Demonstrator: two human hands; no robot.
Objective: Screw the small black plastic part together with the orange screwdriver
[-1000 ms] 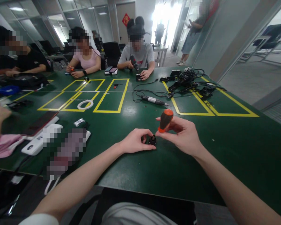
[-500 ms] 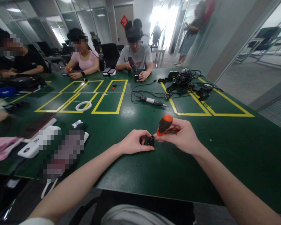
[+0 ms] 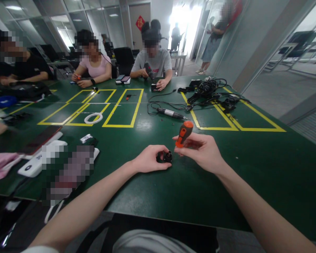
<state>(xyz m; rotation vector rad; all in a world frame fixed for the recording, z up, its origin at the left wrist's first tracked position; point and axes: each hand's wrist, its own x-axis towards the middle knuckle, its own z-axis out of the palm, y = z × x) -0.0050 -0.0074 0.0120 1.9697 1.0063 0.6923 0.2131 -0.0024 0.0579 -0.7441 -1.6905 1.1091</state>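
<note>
My left hand (image 3: 153, 159) rests on the green table, its thumb and fingers closed around a small black part (image 3: 168, 157) with a short round stub standing up from it. Just to the right, my right hand (image 3: 204, 149) grips an orange and dark grey screwdriver (image 3: 184, 134) by the lower handle. The handle's orange end leans up and slightly to the right. I cannot make out the screwdriver's shaft and tip, which are near the black part.
A grey and black electric screwdriver (image 3: 171, 113) with its cord lies beyond my hands. Tangled black cables (image 3: 209, 91) are heaped at the back right. Left are a white ring (image 3: 93, 118) and a white power bank (image 3: 34, 166). Across the table, a person in grey (image 3: 162, 61) holds a power tool.
My right hand has tilted the screwdriver more upright and shifted it slightly left. My left hand and the black part have moved slightly left.
</note>
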